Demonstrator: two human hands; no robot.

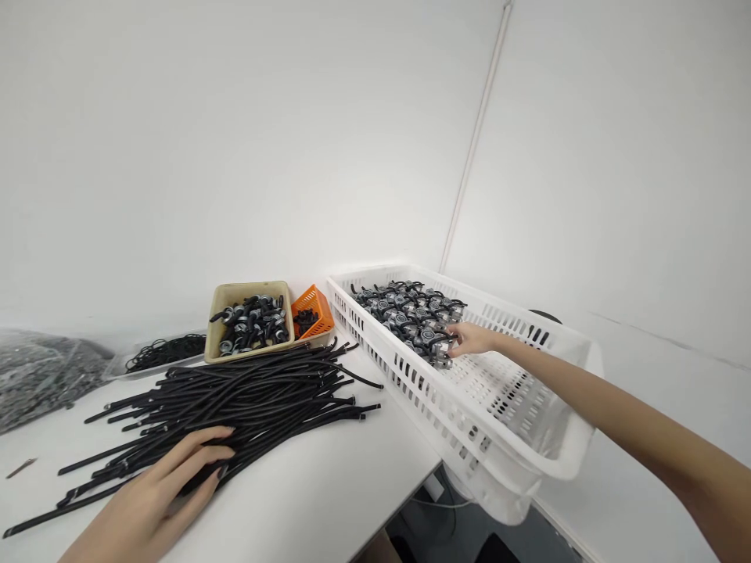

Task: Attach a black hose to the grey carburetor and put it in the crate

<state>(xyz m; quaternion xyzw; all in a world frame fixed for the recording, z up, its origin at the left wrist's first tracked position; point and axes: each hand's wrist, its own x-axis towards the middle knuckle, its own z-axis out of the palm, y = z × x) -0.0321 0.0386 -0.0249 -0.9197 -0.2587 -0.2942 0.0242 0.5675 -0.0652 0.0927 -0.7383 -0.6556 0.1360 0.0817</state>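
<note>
My left hand [167, 496] rests on the near side of a pile of black tubes [252, 391] on the white table, its fingers curled over a few of them. Inside the long white basket [404, 356], my right hand [469, 339] has its fingertips at the nearest of the grey metal parts with black tubing [431, 336]. These parts stand in rows in the far half of the basket. The right fingers pinch at one part; its far side is hidden among the others.
Behind the tubes are a beige bin [220, 297] of black and silver fittings, an orange basket [322, 305] with small black pieces, and a clear tray of black rings [167, 352]. A plastic bag of grey parts [44, 375] lies left. The white basket overhangs the table edge.
</note>
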